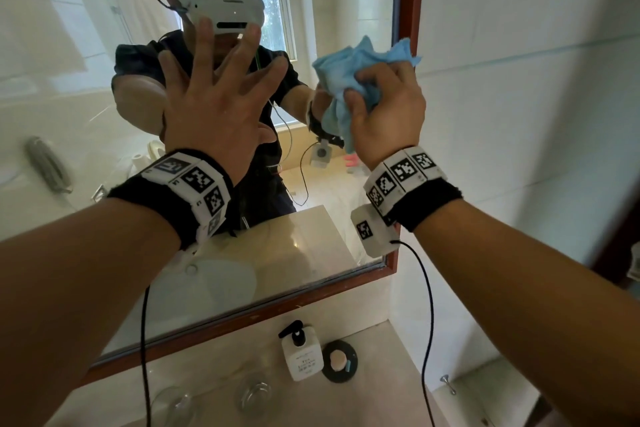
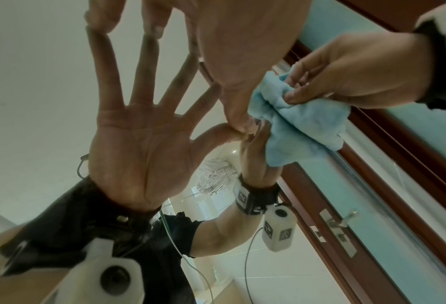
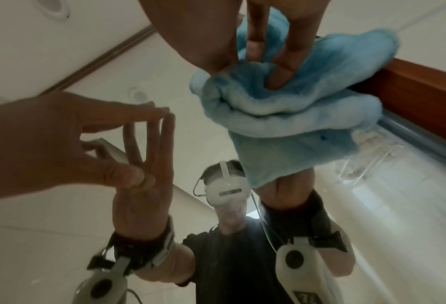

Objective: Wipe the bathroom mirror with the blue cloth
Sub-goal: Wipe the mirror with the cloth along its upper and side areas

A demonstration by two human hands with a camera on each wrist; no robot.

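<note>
On the bench (image 1: 381, 340) nearest the camera stand two clear glasses (image 1: 254, 393), then a white pump bottle (image 1: 302, 355) just beside a round black dish (image 1: 340, 360) holding a pale soap. A metal hook (image 1: 447, 383) sticks out of the wall to the right of the bench. Above the bench hangs the mirror (image 1: 311, 253) in its red-brown frame (image 1: 410, 10).

Both hands are raised to the glass, apart from each other. The left hand (image 1: 211, 107) has its fingers spread straight and wide; the left wrist view shows the fingertips (image 2: 153, 30) meeting their own reflection, so they touch the mirror, and the hand holds nothing. The right hand (image 1: 388, 107) is clamped on the cloth (image 1: 349, 80), its fingers curled round a bunched wad of the blue fabric. The cloth sits at the right side of the mirror, close to the frame's upright edge, with a corner sticking up above the knuckles and another fold hanging below the hand. In the right wrist view the cloth (image 3: 289, 115) appears pressed against the glass beside the frame (image 3: 411, 88).

Each wrist wears a black band with black-and-white marker tiles (image 1: 201, 184) and a wired camera box (image 1: 370, 230)
</note>
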